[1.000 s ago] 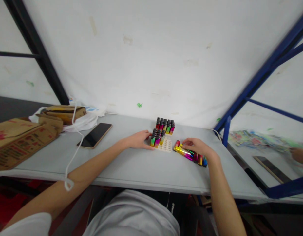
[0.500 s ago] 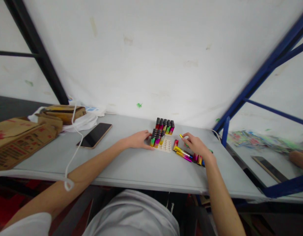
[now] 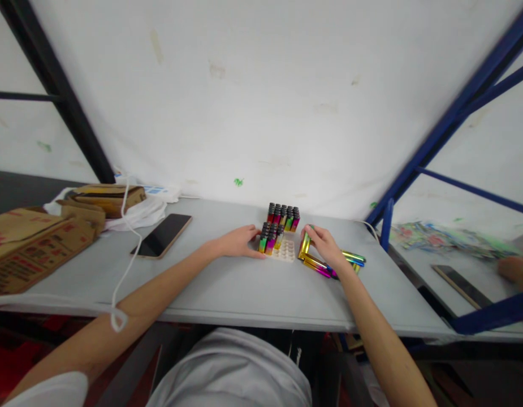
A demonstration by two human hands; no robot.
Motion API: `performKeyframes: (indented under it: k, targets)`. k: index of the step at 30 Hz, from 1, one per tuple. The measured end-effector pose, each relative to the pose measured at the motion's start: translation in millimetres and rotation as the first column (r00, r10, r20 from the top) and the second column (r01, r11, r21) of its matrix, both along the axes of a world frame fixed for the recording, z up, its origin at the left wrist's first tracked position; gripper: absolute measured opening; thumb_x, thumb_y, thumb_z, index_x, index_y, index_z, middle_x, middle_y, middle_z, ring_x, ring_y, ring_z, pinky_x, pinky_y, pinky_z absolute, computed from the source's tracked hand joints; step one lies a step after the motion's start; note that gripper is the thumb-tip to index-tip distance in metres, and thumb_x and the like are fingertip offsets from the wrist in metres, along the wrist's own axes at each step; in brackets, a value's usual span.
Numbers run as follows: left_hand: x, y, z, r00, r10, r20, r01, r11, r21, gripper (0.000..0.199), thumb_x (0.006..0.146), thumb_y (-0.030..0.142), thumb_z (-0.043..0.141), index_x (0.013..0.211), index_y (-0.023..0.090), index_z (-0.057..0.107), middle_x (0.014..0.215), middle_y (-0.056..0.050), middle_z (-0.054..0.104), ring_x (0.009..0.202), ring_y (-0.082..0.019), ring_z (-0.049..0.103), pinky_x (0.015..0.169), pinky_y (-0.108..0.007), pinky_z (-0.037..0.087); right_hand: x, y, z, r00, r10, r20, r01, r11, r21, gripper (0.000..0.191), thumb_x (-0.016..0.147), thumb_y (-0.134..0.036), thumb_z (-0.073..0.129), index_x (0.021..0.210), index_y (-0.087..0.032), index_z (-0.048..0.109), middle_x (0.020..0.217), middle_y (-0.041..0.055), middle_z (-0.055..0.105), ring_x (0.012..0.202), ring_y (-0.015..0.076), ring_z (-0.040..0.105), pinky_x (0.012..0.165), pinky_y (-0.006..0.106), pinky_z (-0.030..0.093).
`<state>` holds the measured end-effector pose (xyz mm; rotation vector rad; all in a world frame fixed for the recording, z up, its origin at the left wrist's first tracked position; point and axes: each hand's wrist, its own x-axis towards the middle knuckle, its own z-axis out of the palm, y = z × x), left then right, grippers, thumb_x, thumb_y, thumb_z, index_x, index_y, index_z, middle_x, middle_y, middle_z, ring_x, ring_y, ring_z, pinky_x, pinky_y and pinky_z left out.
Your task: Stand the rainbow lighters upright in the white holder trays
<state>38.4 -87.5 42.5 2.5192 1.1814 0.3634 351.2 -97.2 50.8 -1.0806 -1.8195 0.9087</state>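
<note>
A white tray with round holes holds a block of lighters, black tops up and colourful shiny bodies below. My left hand is curved around the tray's left end, thumb at its front corner and fingers by the rear lighters. Just right of the tray, my right hand pinches a yellow-green lighter between thumb and fingers. Loose lighters lie below and beside that hand, partly hidden by it. Behind the tray stands another upright block of lighters.
A phone lies on the grey table at left, near cardboard boxes and a white cable. A blue metal frame stands at right. Beyond it are another phone and another person's hand.
My right hand has moved slightly left and down towards the tray with a lighter in its fingers. My left hand has stayed at the tray's left end.
</note>
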Motion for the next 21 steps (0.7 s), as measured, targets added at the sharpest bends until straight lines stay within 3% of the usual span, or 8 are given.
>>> performKeyframes:
  k: [3, 6, 10, 12, 15, 21]
  targets:
    - [-0.5, 1.2, -1.5, 1.000, -0.003, -0.006, 0.003, 1.000, 0.013, 0.067, 0.080, 0.075, 0.072, 0.114, 0.017, 0.067, 0.101, -0.008, 0.061, 0.091, -0.027, 0.061, 0.083, -0.036, 0.049, -6.6, -6.6, 0.0, 0.990, 0.129, -0.053, -0.135, 0.980, -0.149, 0.061, 0.097, -0.080, 0.043, 0.084, -0.023, 0.060, 0.073, 0.0028, 0.067, 0.071, 0.0219, 0.066, 0.074, 0.037, 0.058]
    - [-1.0, 2.1, -3.3, 1.000, -0.005, -0.007, 0.005, 1.000, 0.026, 0.070, 0.079, 0.076, 0.072, 0.116, 0.017, 0.067, 0.101, -0.008, 0.061, 0.092, -0.027, 0.061, 0.084, -0.037, 0.050, -14.3, -9.3, -2.7, 0.970, 0.135, -0.201, -0.178, 0.960, -0.215, 0.058, 0.094, -0.082, 0.048, 0.085, -0.025, 0.055, 0.063, -0.0039, 0.053, 0.059, 0.0175, 0.057, 0.066, 0.034, 0.056]
    - [-1.2, 2.2, -3.9, 1.000, -0.001, 0.003, 0.001, 0.999, 0.047, 0.067, 0.080, 0.075, 0.072, 0.115, 0.017, 0.068, 0.101, -0.008, 0.062, 0.091, -0.027, 0.061, 0.082, -0.036, 0.050, -21.0, -3.9, -9.2, 0.951, -0.004, -0.311, -0.086, 0.957, -0.277, 0.061, 0.083, -0.085, 0.062, 0.079, -0.026, 0.046, 0.058, -0.0108, 0.031, 0.044, 0.0090, 0.024, 0.042, 0.023, 0.027]
    - [-1.3, 2.1, -3.5, 1.000, -0.002, 0.000, 0.002, 0.999, 0.044, 0.067, 0.079, 0.075, 0.073, 0.114, 0.018, 0.069, 0.100, -0.008, 0.062, 0.089, -0.026, 0.060, 0.081, -0.036, 0.049, -21.6, -0.7, -11.8, 0.965, -0.091, -0.247, 0.035, 0.974, -0.223, 0.063, 0.082, -0.084, 0.063, 0.072, -0.026, 0.043, 0.056, -0.0100, 0.029, 0.046, 0.0090, 0.022, 0.043, 0.025, 0.021]
    - [-1.6, 2.0, -2.8, 1.000, -0.001, 0.009, 0.001, 1.000, 0.030, 0.068, 0.079, 0.074, 0.075, 0.116, 0.018, 0.069, 0.099, -0.007, 0.061, 0.089, -0.026, 0.060, 0.081, -0.036, 0.049, -21.5, 1.6, -13.8, 0.973, -0.214, -0.086, 0.210, 0.976, -0.053, 0.062, 0.085, -0.078, 0.058, 0.059, -0.026, 0.037, 0.053, -0.0059, 0.032, 0.051, 0.0110, 0.029, 0.048, 0.027, 0.023]
    - [-1.6, 1.5, -1.8, 1.000, 0.008, 0.027, -0.008, 1.000, 0.011, 0.070, 0.077, 0.075, 0.075, 0.116, 0.018, 0.069, 0.101, -0.008, 0.063, 0.092, -0.028, 0.062, 0.083, -0.036, 0.050, -25.8, -1.5, -12.7, 0.964, -0.257, 0.065, 0.251, 0.965, 0.080, 0.044, 0.083, -0.059, 0.048, 0.056, -0.026, 0.036, 0.055, -0.0041, 0.031, 0.055, 0.0125, 0.032, 0.054, 0.029, 0.025]
